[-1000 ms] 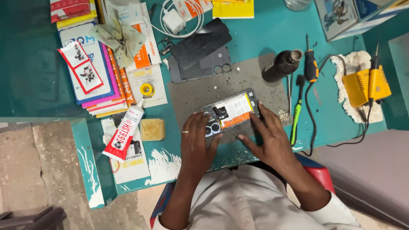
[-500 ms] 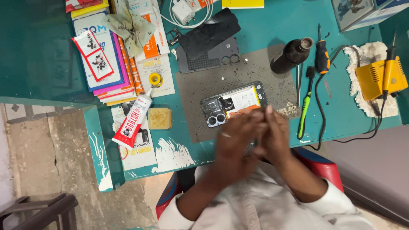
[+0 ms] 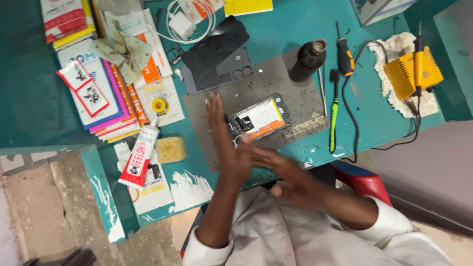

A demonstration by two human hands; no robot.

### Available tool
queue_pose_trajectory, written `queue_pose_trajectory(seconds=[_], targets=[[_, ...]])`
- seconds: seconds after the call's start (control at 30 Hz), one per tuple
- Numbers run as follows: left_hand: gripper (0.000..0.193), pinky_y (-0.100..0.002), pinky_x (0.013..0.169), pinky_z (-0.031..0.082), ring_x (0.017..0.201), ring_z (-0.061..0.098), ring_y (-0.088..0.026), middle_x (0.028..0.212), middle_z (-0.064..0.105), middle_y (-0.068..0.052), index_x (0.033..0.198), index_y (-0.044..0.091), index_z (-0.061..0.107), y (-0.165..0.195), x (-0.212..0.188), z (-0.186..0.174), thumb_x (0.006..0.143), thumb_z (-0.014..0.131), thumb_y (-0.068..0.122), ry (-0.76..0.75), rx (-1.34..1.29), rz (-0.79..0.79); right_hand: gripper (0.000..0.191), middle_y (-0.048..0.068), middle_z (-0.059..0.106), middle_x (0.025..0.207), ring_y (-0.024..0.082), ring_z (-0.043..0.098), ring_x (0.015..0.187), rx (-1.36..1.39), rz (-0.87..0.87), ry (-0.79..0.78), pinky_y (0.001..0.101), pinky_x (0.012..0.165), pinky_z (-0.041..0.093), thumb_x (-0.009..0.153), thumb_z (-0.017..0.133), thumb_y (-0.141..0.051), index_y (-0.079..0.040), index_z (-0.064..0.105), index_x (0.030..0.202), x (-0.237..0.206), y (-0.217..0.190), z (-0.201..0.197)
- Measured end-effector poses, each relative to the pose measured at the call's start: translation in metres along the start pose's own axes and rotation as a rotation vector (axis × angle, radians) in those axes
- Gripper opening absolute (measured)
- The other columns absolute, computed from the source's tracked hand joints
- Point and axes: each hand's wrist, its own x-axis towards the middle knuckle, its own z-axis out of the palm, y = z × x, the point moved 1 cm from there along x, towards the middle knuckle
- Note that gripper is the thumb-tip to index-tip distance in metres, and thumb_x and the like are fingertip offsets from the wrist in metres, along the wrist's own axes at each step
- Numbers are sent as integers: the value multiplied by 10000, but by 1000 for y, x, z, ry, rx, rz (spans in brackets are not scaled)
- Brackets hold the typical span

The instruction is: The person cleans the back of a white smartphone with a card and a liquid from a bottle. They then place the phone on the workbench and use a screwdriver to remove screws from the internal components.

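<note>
while your left hand and right hand press flat palm to palm, holding nothing, the opened phone lies free on the grey mat, within reach.

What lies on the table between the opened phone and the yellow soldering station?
In the head view, between the opened phone and the yellow soldering station lie a dark bottle, a green-handled tool, an orange-and-black screwdriver and a black cable.
</note>
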Motion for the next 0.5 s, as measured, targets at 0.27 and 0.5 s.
queue_pose_trajectory(seconds=[0.27,0.5], targets=[[357,-324,893,535,1027,700,-232,1152,730,-153,737,1,488,-32,-21,-47,982,730,98,60,53,-182,203,152,719,1070,335,646,989,-1354,-65,842,435,864,493,1013,860,-92,16,697,1072,-1,14,-147],[60,-372,1019,517,1123,682,-281,1176,703,-164,949,-24,625,-41,-28,-57,949,681,-3,164,116,-140,327,182,694,1029,347,673,984,-1432,68,855,444,841,516,908,860,-198,26,716,1098,13,42,-181]])
